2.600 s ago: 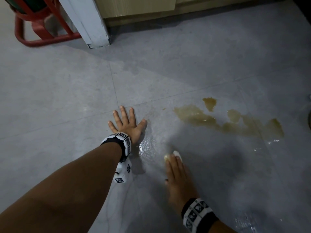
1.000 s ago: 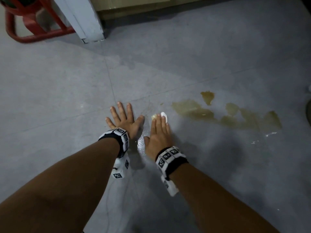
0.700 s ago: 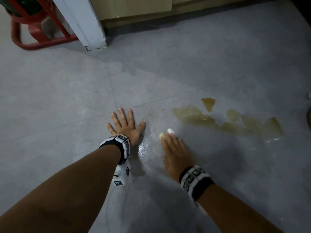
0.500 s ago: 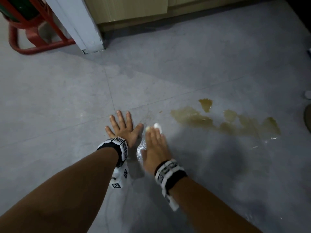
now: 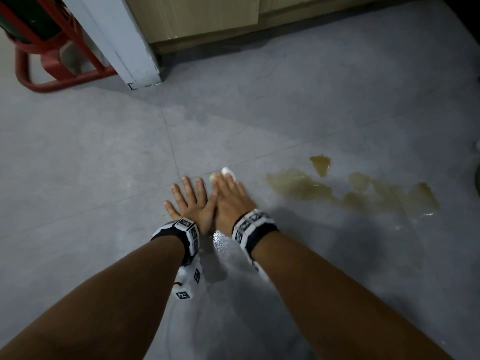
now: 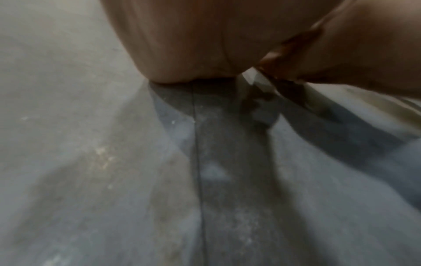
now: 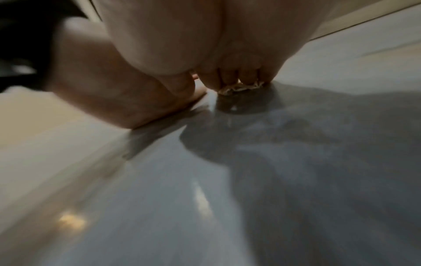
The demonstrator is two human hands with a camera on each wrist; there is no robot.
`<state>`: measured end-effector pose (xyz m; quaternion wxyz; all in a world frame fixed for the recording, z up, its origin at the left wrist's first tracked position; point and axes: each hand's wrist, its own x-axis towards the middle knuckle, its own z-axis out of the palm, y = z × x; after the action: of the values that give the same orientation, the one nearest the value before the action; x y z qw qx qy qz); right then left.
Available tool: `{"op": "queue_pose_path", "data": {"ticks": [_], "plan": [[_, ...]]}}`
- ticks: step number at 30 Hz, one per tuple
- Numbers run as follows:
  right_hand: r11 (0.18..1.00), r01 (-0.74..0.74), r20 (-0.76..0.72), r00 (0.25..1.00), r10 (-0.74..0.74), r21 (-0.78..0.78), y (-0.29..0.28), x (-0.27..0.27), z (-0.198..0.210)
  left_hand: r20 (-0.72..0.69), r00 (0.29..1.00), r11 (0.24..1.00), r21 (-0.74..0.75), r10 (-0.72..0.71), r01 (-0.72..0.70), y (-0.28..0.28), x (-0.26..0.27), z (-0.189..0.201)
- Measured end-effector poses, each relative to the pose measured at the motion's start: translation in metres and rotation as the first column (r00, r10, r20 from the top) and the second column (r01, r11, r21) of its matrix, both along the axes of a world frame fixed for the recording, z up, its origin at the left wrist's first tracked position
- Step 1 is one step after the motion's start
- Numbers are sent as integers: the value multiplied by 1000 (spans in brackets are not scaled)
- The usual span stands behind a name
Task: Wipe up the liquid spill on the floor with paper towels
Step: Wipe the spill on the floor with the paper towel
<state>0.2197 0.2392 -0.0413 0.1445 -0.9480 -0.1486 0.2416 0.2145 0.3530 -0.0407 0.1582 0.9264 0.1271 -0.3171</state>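
Note:
A brownish-yellow spill [image 5: 345,188] spreads over the grey floor tiles to the right of both hands. My right hand [image 5: 230,196] lies flat with straight fingers and presses a small wad of paper towel [image 5: 226,172] onto the floor; only the wad's white and stained edge shows past the fingertips. In the right wrist view the soaked paper towel [image 7: 241,88] sits under my fingers [image 7: 227,77]. My left hand [image 5: 191,201] rests flat on the floor with fingers spread, its thumb side touching the right hand. A wet sheen [image 5: 220,240] lies just behind the hands.
A white door frame post [image 5: 124,40] and a wooden cabinet base [image 5: 207,19] stand at the back. A red metal frame [image 5: 52,63] sits at the back left. Grey tile floor [image 5: 78,152] stretches to the left.
My right hand has swept back and forth with the paper towel and now sits further left, against the left hand. The left hand has stayed planted on the floor.

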Motion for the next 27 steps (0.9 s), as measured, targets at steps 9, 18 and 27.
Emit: {"op": "queue_pose_path", "data": {"ticks": [9,18,27], "plan": [[999,7,171,985,2,-50,-74,-8,-1,28,999,1000,13,19,-19,-2,-1,-4],[964,-264,51,964,262,38,-26,-133,2,-16,1000,1000,-22,12,-13,-1,0,1],[972,232,40,972,-230,-47,-36,-45,2,62,998,999,38,10,-12,-3,-4,-3]]}}
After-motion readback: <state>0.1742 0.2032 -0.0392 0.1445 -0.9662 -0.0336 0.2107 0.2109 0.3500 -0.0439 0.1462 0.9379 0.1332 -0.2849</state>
